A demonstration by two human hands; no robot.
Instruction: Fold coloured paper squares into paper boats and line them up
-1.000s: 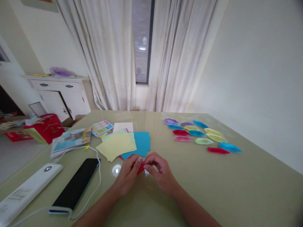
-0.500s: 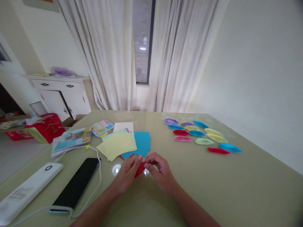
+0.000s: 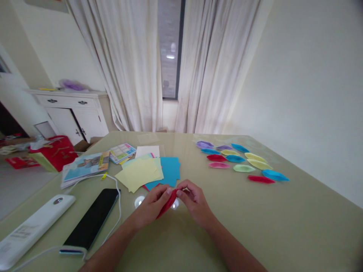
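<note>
A piece of folded red paper (image 3: 167,204) is held just above the table, slanting up to the right. My left hand (image 3: 153,206) is closed around its left side, thumb on top. The fingertips of my right hand (image 3: 194,202) pinch its upper right end. Loose yellow paper sheets (image 3: 140,173) and blue sheets (image 3: 170,170) lie right behind my hands. Off to the right rest several folded paper boats in many colours, among them a red boat (image 3: 261,179), a blue boat (image 3: 275,175) and a pale green boat (image 3: 244,168).
On the left lie a black phone (image 3: 90,219), a white power bank (image 3: 35,228) and a white cable (image 3: 120,206). Behind them are booklets (image 3: 85,166) and a colourful card (image 3: 123,152). A red bag (image 3: 61,151) stands beyond the table's left edge (image 3: 93,143).
More of the red paper now shows between my hands, reaching lower left and further up. My right fingers have shifted slightly along its upper end.
</note>
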